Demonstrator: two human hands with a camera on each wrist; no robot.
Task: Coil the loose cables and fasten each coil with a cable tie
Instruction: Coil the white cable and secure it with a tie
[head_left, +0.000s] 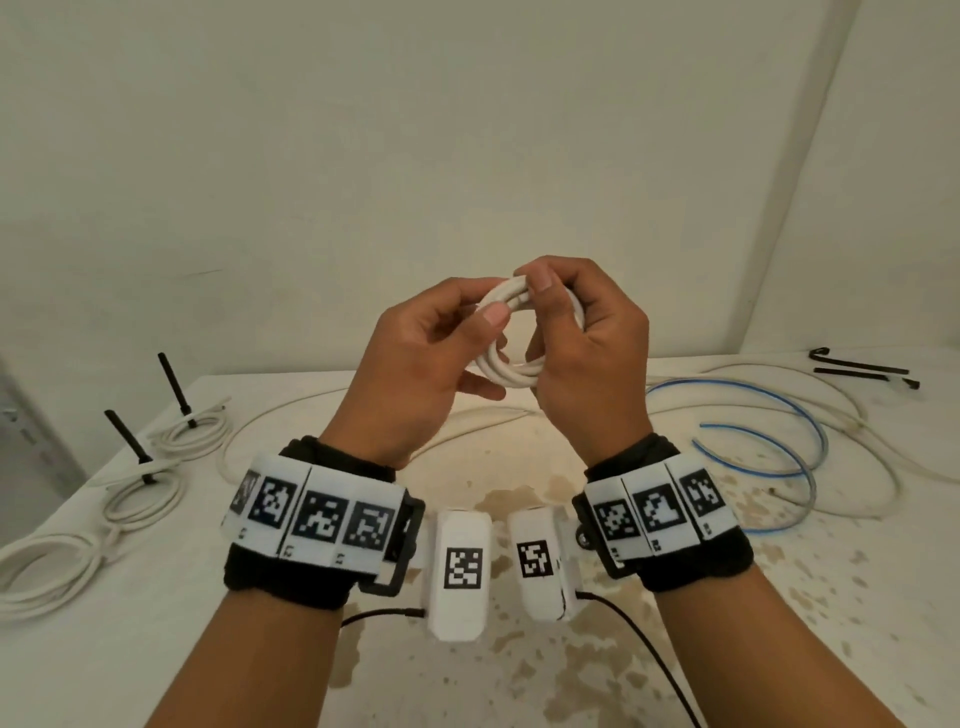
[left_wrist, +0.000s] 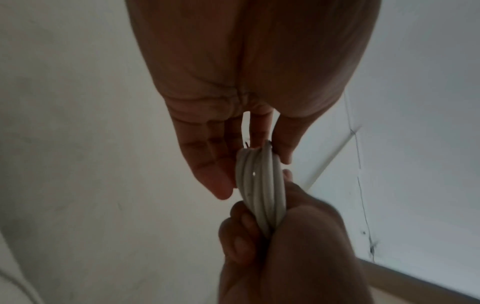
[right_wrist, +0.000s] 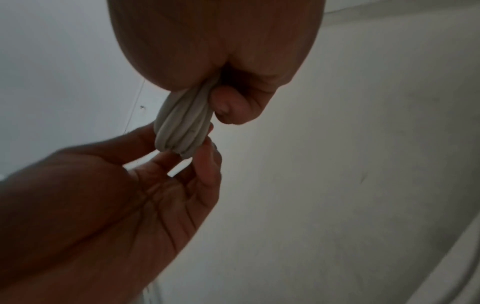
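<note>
Above the middle of the table, both hands hold up a small white cable coil (head_left: 511, 364) of several turns. My left hand (head_left: 488, 306) pinches its left side between thumb and fingers; the left wrist view shows those fingers (left_wrist: 218, 185) fairly straight against the coil (left_wrist: 259, 185). Curled over the top and right side of the coil is my right hand (head_left: 535, 278). In the right wrist view the strands of the coil (right_wrist: 182, 127) bunch out of the right hand's (right_wrist: 207, 98) grip toward the left hand (right_wrist: 145, 185). No tie shows on this coil.
Three white coils (head_left: 192, 431) (head_left: 145, 493) (head_left: 47, 571) lie at the table's left edge, the two farther ones with upright black ties. Loose white cable (head_left: 857, 431) and blue cable (head_left: 779, 441) sprawl at right. Spare black cable ties (head_left: 857, 366) lie at back right. The wall stands close behind.
</note>
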